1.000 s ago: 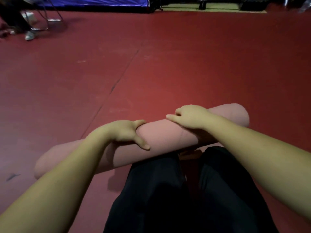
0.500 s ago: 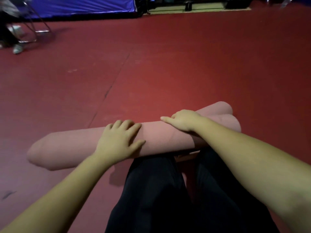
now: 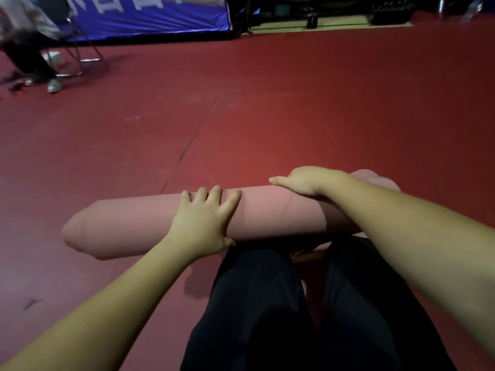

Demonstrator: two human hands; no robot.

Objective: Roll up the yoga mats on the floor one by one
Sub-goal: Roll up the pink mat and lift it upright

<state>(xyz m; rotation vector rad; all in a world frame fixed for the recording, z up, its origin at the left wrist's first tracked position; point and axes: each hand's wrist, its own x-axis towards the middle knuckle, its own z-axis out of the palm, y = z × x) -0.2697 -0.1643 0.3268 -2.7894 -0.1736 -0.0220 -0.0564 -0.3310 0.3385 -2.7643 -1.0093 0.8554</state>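
Nearest, at the bottom centre of the frame: the person's legs in black trousers [image 3: 281, 311], with both bare forearms reaching up from the lower corners.

Next, across the middle: pink yoga mat [image 3: 270, 210], fully rolled, lying on the red floor [image 3: 321, 116] just beyond the knees, its left end lower in the frame than its right. Compared with a second ago the roll sits closer to level and its left end shows the inner layers sticking out.

Left hand [image 3: 203, 218]: laid palm-down over the top of the roll, fingers spread and straight, thumb on the near side. A second ago it gripped the roll from the side with the thumb hooked; half a second ago it was already flat on top.

Right hand [image 3: 302, 180]: resting over the roll's right part, thumb pointing left, fingers bent over the far side; little changed.

Farthest: upper left, a metal chair [image 3: 77, 49] with a seated person's legs [image 3: 24, 60]; behind, a blue banner [image 3: 150, 17]; upper right, dark equipment, blurred.
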